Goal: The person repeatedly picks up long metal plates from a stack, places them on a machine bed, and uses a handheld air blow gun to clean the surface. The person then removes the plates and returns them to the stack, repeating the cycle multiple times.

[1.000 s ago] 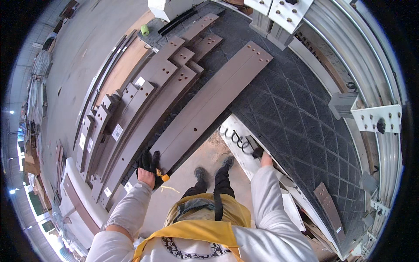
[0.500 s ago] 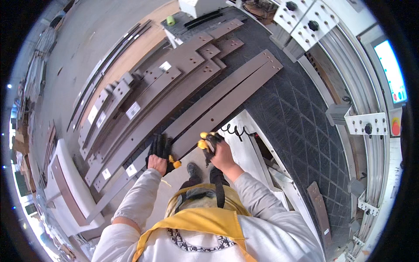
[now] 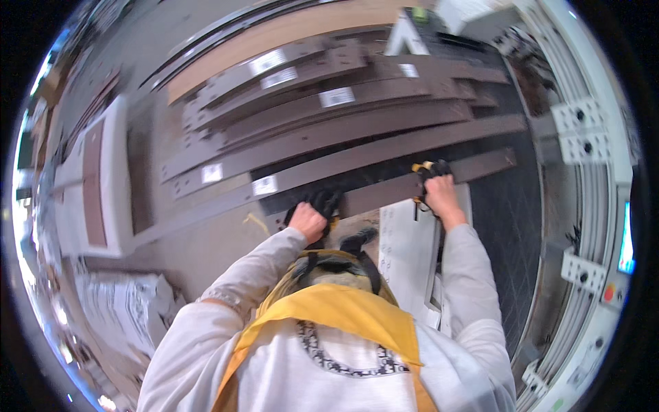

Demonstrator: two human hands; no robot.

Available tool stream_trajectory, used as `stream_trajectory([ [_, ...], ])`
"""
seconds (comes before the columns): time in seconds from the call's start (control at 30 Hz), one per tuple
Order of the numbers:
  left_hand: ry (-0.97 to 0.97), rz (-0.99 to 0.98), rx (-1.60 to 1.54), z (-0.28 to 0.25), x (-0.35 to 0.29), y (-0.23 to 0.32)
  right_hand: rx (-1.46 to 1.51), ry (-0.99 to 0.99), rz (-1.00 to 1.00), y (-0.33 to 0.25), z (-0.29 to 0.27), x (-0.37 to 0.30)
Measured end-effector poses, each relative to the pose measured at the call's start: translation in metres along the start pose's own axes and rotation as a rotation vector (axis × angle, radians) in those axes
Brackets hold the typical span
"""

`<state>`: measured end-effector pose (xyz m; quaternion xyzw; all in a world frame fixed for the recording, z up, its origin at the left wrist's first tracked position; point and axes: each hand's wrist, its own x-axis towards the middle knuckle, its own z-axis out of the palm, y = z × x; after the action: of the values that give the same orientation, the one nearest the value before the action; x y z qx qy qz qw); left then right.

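A long, flat brown board (image 3: 384, 195) lies nearest me, with holes at its far right end. At its left end is my left hand (image 3: 312, 217), in a black glove with yellow tips, the fingers over the board and the thumb at its near edge. My right hand (image 3: 434, 184), gloved alike, is closed at the board farther right. A thin dark piece hangs below it; blur hides what this is. Beyond a dark gap lies a second brown board (image 3: 384, 151) with a white label. Several more labelled brown boards (image 3: 295, 141) are stacked behind it.
A dark, lined work surface (image 3: 504, 226) extends to the right, beside a machine rail with white perforated brackets (image 3: 583, 147). White panels (image 3: 405, 240) are below my right hand. A white padded piece (image 3: 117, 178) stands at left. A lit screen (image 3: 626, 240) is far right.
The view has turned, so the boards now run more crosswise. The nearest board has parted from its neighbour, widening the gap. My right hand has come to the board, farther from my left.
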<state>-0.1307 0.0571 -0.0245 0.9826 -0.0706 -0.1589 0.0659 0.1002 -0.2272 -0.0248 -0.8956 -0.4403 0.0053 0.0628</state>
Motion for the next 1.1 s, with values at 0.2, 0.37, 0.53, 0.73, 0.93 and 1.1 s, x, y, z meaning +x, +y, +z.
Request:
stream_trajectory([
  [0.2,0.408,-0.04,-0.194,-0.034,-0.081,-0.061,0.105,0.126,-0.263,-0.104,-0.056,0.063],
  [0.37,0.442,-0.17,-0.158,-0.041,-0.132,-0.132,0.142,0.028,-0.414,-0.161,-0.037,0.091],
  [0.53,0.265,-0.369,-0.078,-0.008,-0.132,-0.174,0.025,-0.162,-0.326,-0.185,-0.011,0.087],
  [0.73,0.222,-0.32,-0.029,0.0,-0.123,-0.186,0.03,-0.055,-0.377,-0.194,-0.02,0.092],
  [0.93,0.222,-0.197,-0.146,-0.001,-0.13,-0.191,-0.164,-0.316,-0.373,-0.206,-0.021,0.097],
  [1.1,0.166,-0.191,-0.217,-0.013,-0.128,-0.194,-0.133,-0.194,-0.344,-0.205,-0.017,0.111],
])
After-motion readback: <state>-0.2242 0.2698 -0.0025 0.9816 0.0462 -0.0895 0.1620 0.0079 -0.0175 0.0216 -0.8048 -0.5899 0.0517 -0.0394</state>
